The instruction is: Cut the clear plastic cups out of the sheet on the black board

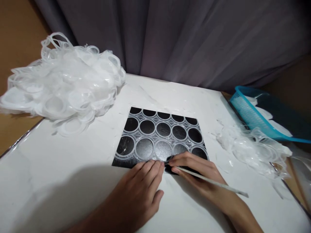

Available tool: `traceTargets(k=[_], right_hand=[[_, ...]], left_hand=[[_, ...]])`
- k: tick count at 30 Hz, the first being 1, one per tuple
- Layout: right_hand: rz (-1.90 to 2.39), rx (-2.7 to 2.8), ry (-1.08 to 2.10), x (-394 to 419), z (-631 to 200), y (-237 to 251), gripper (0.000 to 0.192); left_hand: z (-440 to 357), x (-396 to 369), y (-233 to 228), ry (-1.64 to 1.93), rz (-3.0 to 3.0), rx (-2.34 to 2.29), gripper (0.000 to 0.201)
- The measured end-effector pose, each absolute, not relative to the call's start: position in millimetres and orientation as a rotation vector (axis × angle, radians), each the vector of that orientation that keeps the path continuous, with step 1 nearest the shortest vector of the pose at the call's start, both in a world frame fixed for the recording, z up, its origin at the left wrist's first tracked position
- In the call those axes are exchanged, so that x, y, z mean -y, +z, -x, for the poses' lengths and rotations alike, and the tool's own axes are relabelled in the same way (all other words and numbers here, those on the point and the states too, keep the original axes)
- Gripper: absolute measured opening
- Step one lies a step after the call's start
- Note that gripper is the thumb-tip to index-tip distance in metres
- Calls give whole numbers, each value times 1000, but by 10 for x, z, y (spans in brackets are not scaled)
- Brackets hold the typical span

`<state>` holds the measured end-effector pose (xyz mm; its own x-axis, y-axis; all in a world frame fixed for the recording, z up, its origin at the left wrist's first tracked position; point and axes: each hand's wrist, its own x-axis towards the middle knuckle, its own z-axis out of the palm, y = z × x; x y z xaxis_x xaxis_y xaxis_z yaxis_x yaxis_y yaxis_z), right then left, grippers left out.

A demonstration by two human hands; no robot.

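A black sheet with rows of clear round rings lies on the white table. My left hand rests flat along the sheet's near edge, fingers stretched out side by side and fingertips on the lowest row of rings. Just beside those fingertips, my right hand pinches a thin pale pen-like tool. Its long end slants back over my wrist to the right. The working tip is hidden among my fingers, close to the edge of a ring, so I cannot tell what kind of tool it is.
A large heap of translucent white ring-shaped plastic pieces stands at the back left. A smaller pile of clear plastic scraps lies at the right, before a blue basket holding white pieces. A grey curtain hangs behind the white table.
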<state>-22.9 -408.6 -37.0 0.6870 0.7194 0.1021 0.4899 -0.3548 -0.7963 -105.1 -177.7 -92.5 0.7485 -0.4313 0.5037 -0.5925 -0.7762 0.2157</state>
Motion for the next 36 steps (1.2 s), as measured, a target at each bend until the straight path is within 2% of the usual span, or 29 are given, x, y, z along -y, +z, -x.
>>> traceTargets(k=[4,6,9,12,17,22,36], right_hand=[[2120,1159,278,4132,305,-406,39],[2278,1297,181,4153,360,-458,49],[2473,1430,-5,4145,416,-540,52],[2450,1479,-118,4097,405,-570,50],[2345,1416,-55,4041,271,-525,48],[2212,1284,-116,3992,63,-485,58],[2132,1120,3,3831,-238,-283,40]], left_hand=[[1043,1770,-889,596,-2573,806,38],[1031,1769,-854,591,-2546,806,36],[1006,1777,-798,580,-2509,783,32],[989,1786,-765,551,-2522,761,34],[991,1772,-783,448,-2554,793,35],[994,1742,-832,361,-2559,849,39],[990,1744,-864,467,-2536,853,39]])
